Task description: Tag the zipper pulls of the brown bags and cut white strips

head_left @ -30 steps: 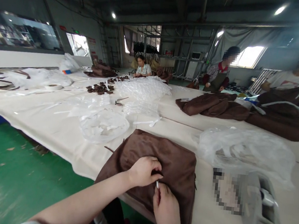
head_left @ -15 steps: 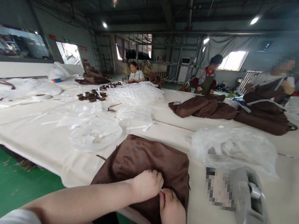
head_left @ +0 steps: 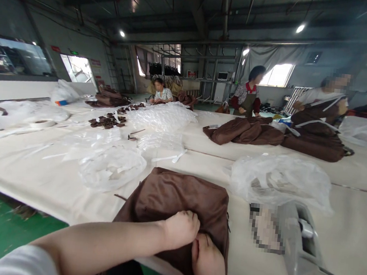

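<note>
Holding left hand [head_left: 181,230] and right hand [head_left: 209,262] curled closed over soft, dark-brown leathery bag [head_left: 181,190] atop wide cream-coloured desk [head_left: 48,180]; cannot tell grip contents.

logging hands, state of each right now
Left hand: closed over the brown bag; anything held is hidden.
Right hand: closed over the bag; anything held is hidden.

Workshop, worktable [head_left: 51,172] (long), brown bags [head_left: 186,192], aproned co-worker [head_left: 249,98]
</note>
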A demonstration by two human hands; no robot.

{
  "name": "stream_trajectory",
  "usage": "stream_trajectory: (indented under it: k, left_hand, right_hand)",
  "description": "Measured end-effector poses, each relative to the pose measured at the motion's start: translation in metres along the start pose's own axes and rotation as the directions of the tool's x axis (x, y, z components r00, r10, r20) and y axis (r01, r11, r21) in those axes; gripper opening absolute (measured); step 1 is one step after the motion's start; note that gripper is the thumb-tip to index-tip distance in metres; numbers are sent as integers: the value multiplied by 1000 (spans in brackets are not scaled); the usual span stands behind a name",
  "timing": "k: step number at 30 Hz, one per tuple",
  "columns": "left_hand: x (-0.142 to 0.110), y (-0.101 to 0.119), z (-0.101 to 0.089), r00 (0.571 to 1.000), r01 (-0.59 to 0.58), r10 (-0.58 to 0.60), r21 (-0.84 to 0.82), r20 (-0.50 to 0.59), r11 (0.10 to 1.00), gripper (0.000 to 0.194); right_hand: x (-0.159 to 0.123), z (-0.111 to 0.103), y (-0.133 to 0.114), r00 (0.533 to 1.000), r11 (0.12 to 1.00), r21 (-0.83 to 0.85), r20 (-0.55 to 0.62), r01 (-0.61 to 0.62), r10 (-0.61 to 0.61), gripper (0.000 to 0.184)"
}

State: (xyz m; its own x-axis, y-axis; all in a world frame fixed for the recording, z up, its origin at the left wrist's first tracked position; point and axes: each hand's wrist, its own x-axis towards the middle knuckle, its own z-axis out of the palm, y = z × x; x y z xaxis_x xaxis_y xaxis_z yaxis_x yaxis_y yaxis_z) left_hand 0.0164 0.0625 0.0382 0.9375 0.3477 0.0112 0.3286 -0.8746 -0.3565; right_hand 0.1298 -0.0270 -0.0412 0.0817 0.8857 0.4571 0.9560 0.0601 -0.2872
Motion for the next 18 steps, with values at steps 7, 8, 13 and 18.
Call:
stream_trajectory:
  k: [7,8,13,18]
  left_hand:
    - [-10,-19,8,993,-1,-27,-234,-116,972,7]
    - [-11,-19,9,992,3,-36,-259,-121,966,7]
    - [-12,-23,4,991,47,-92,-387,-98,921,9]
    - [-12,-23,7,979,132,-185,-422,-86,897,7]
  right_hand:
    - [14,-5,-2,989,987,-79,28,-141,143,24]
    - [16,-7,-3,984,982,-94,56,-161,167,25]
    - [22,-11,-2,968,976,-104,148,-189,204,24]
    - [16,-14,-4,985,991,-70,123,-114,122,18]
